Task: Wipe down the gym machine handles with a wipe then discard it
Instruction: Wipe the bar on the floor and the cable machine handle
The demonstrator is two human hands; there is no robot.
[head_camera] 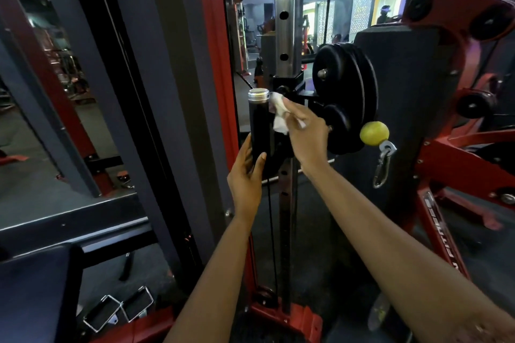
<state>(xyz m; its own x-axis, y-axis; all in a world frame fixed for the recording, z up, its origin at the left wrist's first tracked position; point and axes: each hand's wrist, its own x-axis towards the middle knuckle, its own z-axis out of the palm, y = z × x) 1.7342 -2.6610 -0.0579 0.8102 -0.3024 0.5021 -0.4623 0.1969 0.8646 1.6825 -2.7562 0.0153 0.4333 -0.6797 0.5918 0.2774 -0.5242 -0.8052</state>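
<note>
One upright black handle (259, 125), capped in silver, stands before the black weight plates (344, 95). My left hand (246, 175) wraps its lower end (fingers curled round), while my right hand (308, 133) pinches a crumpled white wipe (278, 113) against its upper side.

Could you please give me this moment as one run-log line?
step: wiping | left hand: steadies handle at its lower end | right hand: presses wipe to handle's upper side | discard: not yet

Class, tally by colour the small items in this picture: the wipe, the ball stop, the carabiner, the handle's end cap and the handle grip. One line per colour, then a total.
White: 1, wipe
Yellow-green: 1, ball stop
Silver: 2, carabiner, end cap
Black: 1, handle grip
Total: 5
</note>
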